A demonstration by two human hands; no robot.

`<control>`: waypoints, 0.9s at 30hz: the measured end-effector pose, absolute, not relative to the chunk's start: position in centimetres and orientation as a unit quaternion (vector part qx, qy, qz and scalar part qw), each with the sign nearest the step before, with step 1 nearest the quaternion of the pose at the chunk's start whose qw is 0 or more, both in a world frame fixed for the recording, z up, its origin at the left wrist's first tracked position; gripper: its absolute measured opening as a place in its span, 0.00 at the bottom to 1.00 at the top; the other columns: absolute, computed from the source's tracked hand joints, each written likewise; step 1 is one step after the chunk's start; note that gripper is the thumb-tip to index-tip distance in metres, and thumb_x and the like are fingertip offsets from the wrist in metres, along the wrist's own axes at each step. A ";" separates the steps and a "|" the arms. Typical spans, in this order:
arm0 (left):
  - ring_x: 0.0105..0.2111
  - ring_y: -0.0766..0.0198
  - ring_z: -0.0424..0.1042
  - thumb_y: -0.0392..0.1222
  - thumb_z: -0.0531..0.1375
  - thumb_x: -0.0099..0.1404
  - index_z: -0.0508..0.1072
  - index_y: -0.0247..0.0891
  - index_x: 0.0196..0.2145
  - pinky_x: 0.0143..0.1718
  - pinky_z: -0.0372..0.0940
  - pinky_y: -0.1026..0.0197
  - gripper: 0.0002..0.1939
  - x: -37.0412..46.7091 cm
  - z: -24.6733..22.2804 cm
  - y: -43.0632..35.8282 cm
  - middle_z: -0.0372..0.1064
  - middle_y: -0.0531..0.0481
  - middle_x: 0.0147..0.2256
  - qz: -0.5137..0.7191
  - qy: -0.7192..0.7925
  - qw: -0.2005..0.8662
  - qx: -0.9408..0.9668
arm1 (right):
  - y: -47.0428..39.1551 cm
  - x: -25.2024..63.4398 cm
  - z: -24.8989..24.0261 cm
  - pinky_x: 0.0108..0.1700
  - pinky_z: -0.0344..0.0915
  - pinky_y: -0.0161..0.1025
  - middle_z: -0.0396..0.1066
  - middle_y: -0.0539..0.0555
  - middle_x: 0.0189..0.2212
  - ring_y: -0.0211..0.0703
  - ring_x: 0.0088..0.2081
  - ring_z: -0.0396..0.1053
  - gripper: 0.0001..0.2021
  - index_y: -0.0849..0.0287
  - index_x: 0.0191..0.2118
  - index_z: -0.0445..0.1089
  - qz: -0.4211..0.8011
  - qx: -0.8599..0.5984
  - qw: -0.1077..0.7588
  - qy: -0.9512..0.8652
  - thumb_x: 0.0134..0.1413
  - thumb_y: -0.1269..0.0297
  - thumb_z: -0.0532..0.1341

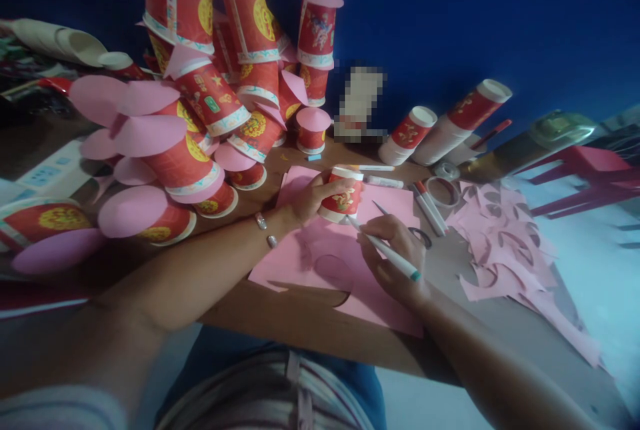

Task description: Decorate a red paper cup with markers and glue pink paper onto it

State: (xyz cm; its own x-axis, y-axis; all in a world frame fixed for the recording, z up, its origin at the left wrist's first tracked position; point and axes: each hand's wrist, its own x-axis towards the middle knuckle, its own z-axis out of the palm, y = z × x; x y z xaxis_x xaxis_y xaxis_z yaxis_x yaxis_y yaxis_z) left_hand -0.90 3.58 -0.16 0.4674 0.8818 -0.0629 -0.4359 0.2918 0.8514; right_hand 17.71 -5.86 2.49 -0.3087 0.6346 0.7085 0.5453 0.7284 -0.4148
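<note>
Landmark: pink sheets [295, 263], on the table [240, 303].
Paper-cup stacks [203, 93]: left of the pink sheets; red, many with pink cone tops.
Left hand [313, 200]: above the pink sheets; fingers closed around the red cup.
Red cup [342, 195]: over the upper part of the pink sheets; white band at each end.
White pen [390, 255]: over the pink sheets, tip at the cup's lower edge; contact cannot be told.
Right hand [395, 260]: over the sheets' right part; gripping the pen.
Scissors [421, 237]: at the sheets' right side, partly hidden by the right hand; held or lying, cannot tell.
Tape roll [443, 192]: just right of the sheets.
Pink offcuts [505, 250]: heaped farther right of the sheets.
</note>
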 end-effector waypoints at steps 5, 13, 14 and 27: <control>0.40 0.54 0.82 0.57 0.76 0.54 0.78 0.35 0.49 0.41 0.73 0.56 0.31 -0.9 -0.2 3.6 0.83 0.40 0.44 0.438 0.274 0.759 0.396 | -5.9 17.6 2.5 0.36 0.76 0.38 0.77 0.51 0.34 0.42 0.35 0.79 0.09 0.55 0.45 0.71 0.062 -0.356 0.463 -0.809 0.66 0.76 0.64; 0.41 0.53 0.82 0.55 0.75 0.55 0.76 0.35 0.49 0.41 0.74 0.55 0.30 -1.0 0.1 3.6 0.83 0.40 0.44 0.433 0.275 0.759 0.402 | -6.3 17.6 2.7 0.35 0.74 0.37 0.76 0.50 0.33 0.41 0.33 0.77 0.09 0.54 0.44 0.71 0.095 -0.353 0.444 -0.818 0.66 0.77 0.62; 0.41 0.53 0.82 0.55 0.75 0.55 0.76 0.35 0.49 0.41 0.74 0.56 0.30 -1.0 0.2 3.5 0.83 0.40 0.44 0.433 0.274 0.759 0.402 | -6.3 17.7 2.7 0.35 0.74 0.37 0.76 0.50 0.33 0.41 0.33 0.77 0.08 0.54 0.44 0.70 0.097 -0.357 0.443 -0.817 0.66 0.76 0.62; 0.41 0.53 0.82 0.57 0.75 0.56 0.78 0.35 0.49 0.41 0.74 0.55 0.30 -1.1 0.4 3.5 0.83 0.39 0.45 0.428 0.275 0.760 0.405 | -6.1 17.7 2.7 0.34 0.74 0.38 0.76 0.51 0.33 0.42 0.33 0.77 0.09 0.54 0.45 0.71 0.081 -0.339 0.451 -0.822 0.66 0.76 0.63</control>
